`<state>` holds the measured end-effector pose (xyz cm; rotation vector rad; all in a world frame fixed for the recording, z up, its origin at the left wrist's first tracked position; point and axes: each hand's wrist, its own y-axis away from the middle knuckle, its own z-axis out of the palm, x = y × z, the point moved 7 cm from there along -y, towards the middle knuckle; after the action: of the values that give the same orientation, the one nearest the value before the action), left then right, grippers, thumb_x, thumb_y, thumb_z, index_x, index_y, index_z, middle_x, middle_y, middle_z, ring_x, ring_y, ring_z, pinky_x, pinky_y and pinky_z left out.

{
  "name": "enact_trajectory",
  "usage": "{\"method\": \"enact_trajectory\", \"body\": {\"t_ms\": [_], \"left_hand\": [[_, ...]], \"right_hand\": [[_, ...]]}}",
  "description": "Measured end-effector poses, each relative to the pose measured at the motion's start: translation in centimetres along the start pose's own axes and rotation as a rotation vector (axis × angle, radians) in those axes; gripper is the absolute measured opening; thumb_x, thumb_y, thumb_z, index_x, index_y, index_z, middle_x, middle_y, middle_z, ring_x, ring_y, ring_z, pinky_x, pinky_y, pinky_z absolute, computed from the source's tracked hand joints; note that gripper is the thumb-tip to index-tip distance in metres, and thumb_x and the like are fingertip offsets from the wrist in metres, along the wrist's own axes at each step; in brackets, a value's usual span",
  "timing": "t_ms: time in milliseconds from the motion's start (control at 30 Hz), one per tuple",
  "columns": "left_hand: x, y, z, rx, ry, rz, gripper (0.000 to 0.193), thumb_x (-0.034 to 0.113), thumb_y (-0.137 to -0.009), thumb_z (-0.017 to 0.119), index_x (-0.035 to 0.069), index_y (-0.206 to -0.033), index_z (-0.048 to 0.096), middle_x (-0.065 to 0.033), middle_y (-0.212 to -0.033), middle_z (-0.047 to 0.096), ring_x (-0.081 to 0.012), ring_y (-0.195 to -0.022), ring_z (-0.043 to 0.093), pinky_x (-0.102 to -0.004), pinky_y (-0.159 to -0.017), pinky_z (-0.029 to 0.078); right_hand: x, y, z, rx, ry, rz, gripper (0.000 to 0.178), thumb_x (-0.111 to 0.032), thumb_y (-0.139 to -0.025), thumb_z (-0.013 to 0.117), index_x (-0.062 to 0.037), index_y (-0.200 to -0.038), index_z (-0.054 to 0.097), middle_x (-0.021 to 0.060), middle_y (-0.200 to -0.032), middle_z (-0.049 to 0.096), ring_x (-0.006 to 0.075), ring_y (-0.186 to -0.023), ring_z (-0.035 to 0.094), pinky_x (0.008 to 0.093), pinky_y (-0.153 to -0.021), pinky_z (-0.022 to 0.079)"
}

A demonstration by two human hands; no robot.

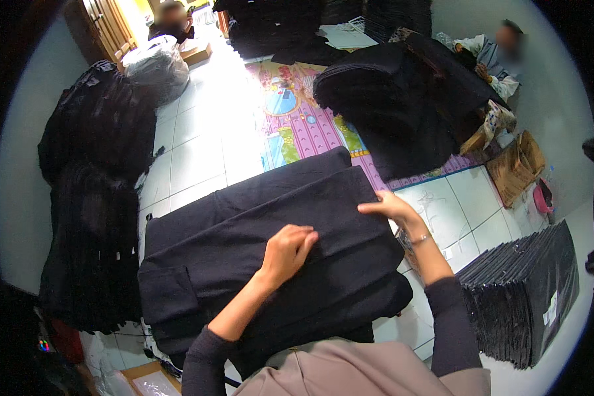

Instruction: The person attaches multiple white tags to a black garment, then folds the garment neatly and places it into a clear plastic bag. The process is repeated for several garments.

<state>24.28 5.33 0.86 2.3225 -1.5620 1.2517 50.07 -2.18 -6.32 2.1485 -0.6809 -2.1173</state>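
Note:
Spread before me is a folded black cloth piece (244,237), probably a garment, lying in layers across a dark pile. A narrow folded flap shows at its left end. My left hand (288,254) rests on its middle, fingers curled in and thumb against them; whatever is inside the curl is hidden. At the right edge, my right hand (396,210) has its thumb on top of the cloth and its other fingers around the edge, partly hidden. A bracelet circles my right wrist.
Tall black fabric stacks (92,231) stand at left. A wrapped black stack (521,290) is at right, near a cardboard box (518,165). Beyond lie a patterned mat (297,132) and a black cloth heap (389,99). Two people (171,23) sit farther off.

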Motion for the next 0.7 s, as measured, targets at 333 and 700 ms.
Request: {"method": "enact_trajectory", "body": {"t_ms": [333, 700], "left_hand": [[-5.4, -16.9, 7.7, 0.025, -0.046, -0.389, 0.044, 0.035, -0.070, 0.082, -0.001, -0.090, 0.068, -0.0167, -0.080, 0.067, -0.0254, -0.078, 0.067, -0.0323, -0.071, 0.052], [-7.4, -14.7, 6.3, -0.118, 0.459, -0.208, 0.036, -0.010, -0.072, 0.073, 0.004, -0.104, 0.065, -0.0038, -0.098, 0.067, -0.0134, -0.091, 0.062, -0.0271, -0.087, 0.051]], "right_hand": [[-7.2, 11.0, 9.6, 0.581, 1.763, -0.374, 0.015, -0.013, -0.084, 0.058, -0.0126, -0.099, 0.057, -0.0002, -0.080, 0.056, 0.0132, -0.066, 0.066, 0.0258, -0.052, 0.052], [-2.3, 16.1, 8.4, 0.412, 1.024, -0.233, 0.051, -0.035, -0.087, 0.066, 0.0038, -0.119, 0.056, 0.0117, -0.081, 0.055, 0.0274, -0.073, 0.058, 0.0361, -0.063, 0.051]]}}
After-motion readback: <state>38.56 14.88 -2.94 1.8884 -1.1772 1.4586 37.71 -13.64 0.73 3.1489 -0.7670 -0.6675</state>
